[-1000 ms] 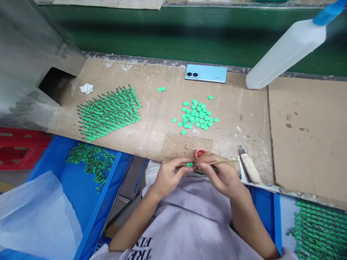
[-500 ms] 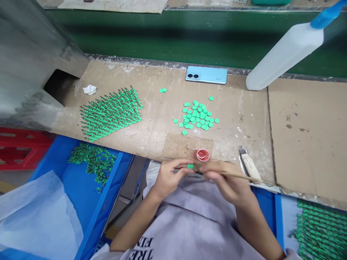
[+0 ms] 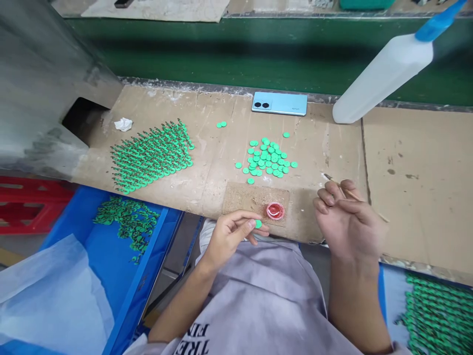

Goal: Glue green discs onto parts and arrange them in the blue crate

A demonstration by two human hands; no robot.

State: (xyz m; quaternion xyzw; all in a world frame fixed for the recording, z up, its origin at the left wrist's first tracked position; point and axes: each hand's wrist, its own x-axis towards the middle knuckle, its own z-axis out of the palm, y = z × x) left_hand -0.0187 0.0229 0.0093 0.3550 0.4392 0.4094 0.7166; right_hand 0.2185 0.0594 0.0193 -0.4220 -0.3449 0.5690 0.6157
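While the left hand (image 3: 228, 235) pinches a green disc (image 3: 258, 224), right hand (image 3: 349, 224) well apart, palm upturned, gripping a thin stick (image 3: 329, 178)

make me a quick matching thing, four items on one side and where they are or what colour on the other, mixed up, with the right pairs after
1. brush
2. phone
3. pot
4. bottle

A. whitish, with a blue top
B. on the small brown board, red inside
C. held in the right hand
D. light blue, lying flat

Pairs: 1-C, 2-D, 3-B, 4-A
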